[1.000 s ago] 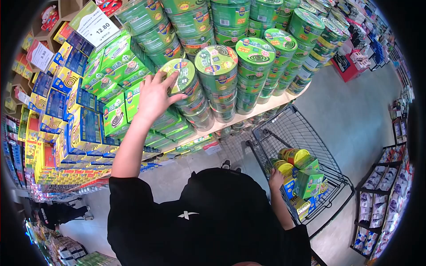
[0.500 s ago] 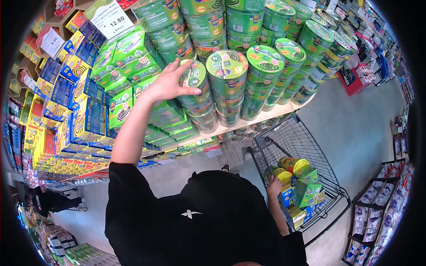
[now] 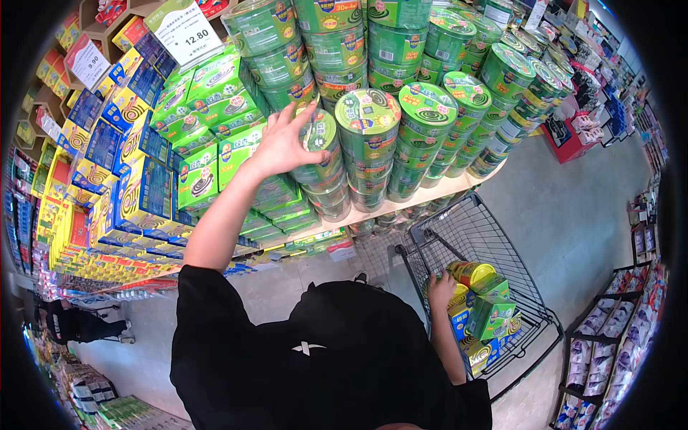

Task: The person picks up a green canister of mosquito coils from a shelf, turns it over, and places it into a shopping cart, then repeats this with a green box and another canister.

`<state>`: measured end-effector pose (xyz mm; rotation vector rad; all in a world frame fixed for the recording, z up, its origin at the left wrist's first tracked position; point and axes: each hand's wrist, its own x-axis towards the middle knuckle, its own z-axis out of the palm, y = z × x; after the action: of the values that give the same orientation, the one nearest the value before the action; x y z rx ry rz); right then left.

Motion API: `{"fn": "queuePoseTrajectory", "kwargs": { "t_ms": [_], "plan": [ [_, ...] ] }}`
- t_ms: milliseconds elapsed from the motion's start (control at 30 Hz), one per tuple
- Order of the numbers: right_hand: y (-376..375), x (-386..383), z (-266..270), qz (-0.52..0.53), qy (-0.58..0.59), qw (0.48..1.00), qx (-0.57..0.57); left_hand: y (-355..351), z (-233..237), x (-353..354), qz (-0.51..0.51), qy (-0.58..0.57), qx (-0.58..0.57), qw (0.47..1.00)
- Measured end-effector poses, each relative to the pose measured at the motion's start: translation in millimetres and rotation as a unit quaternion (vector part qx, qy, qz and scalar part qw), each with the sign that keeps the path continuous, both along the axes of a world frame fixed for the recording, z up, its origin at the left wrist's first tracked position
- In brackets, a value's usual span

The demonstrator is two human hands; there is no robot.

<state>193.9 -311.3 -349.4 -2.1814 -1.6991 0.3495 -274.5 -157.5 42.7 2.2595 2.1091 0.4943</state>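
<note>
Fingers and thumb spread wide, my left hand (image 3: 289, 143) is at the upper left side of a green cylindrical tub (image 3: 324, 161), the top one of a front stack. Its fingertips are by the lid's back edge and the thumb is over the near side; whether it presses on the tub is hard to see. My right hand (image 3: 441, 291) is closed on the near side rim of a black wire shopping cart (image 3: 505, 251). Beside it in the cart lie green boxes (image 3: 493, 317), yellow-lidded tubs (image 3: 471, 273) and blue-yellow boxes (image 3: 481, 354).
More tub stacks (image 3: 367, 136) stand on the shelf to the right. Green boxes (image 3: 198, 175) and blue-yellow boxes (image 3: 143, 193) are piled to the left, under price signs (image 3: 188, 36). A person (image 3: 82, 322) is at the far left. Shelving (image 3: 605, 337) stands at the right.
My left hand has moved slightly right and down, closer around the tub's top. My right hand has shifted slightly up along the cart's side.
</note>
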Motion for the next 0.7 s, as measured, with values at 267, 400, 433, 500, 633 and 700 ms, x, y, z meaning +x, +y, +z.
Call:
{"fn": "queuePoseTrajectory", "kwargs": {
  "t_ms": [267,400,433,500,633,700],
  "plan": [
    [72.1,-117.5,153.0,0.176,0.443,0.879,-0.027,-46.1,24.8,30.5,-0.089,-0.009,0.027,0.996],
    [98.8,-160.1,241.8,0.157,0.806,0.441,-0.362,-72.6,44.5,50.2,-0.225,-0.026,0.015,0.974],
    [105.3,-167.3,249.1,0.2,0.834,0.31,-0.411,-77.9,48.7,55.7,-0.266,-0.039,0.002,0.963],
    [99.8,-184.0,280.3,0.195,0.854,0.302,-0.375,-86.8,56.1,65.4,-0.347,-0.064,-0.025,0.935],
    [90.8,-186.4,290.0,0.212,0.882,0.221,-0.359,-99.9,73.6,83.2,-0.424,-0.039,-0.08,0.901],
    [83.1,-183.7,289.1,0.196,0.889,0.211,-0.356,-100.8,76.7,82.5,-0.436,-0.044,-0.09,0.894]
  ]
}}
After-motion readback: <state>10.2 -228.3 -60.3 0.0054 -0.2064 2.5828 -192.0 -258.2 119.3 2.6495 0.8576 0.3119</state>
